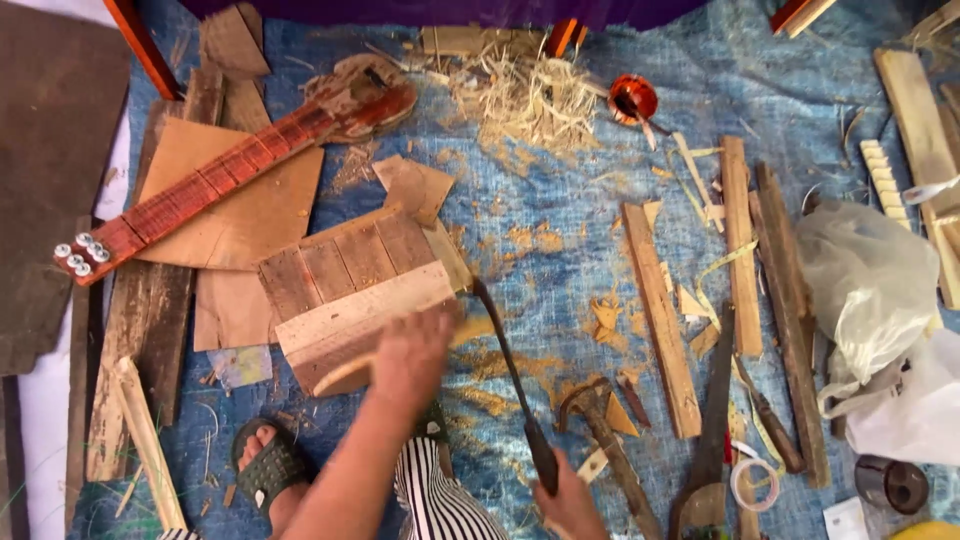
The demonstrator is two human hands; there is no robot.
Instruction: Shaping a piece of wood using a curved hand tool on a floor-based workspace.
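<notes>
Gripping a dark long-bladed knife (510, 385) in the right hand (570, 500), left hand (410, 355) closed on a thin wood strip (345, 372) against the plank block (350, 290).

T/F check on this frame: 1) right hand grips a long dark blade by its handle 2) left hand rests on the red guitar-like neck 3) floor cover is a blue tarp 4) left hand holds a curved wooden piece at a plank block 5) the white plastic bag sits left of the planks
1. True. The right hand grips the dark handle of a long blade.
2. False. The left hand is well away from the red instrument neck, which lies at upper left.
3. True. A blue tarp covers the floor.
4. True. It holds a curved wooden piece against the plank block.
5. False. The white plastic bag lies far right.
</notes>
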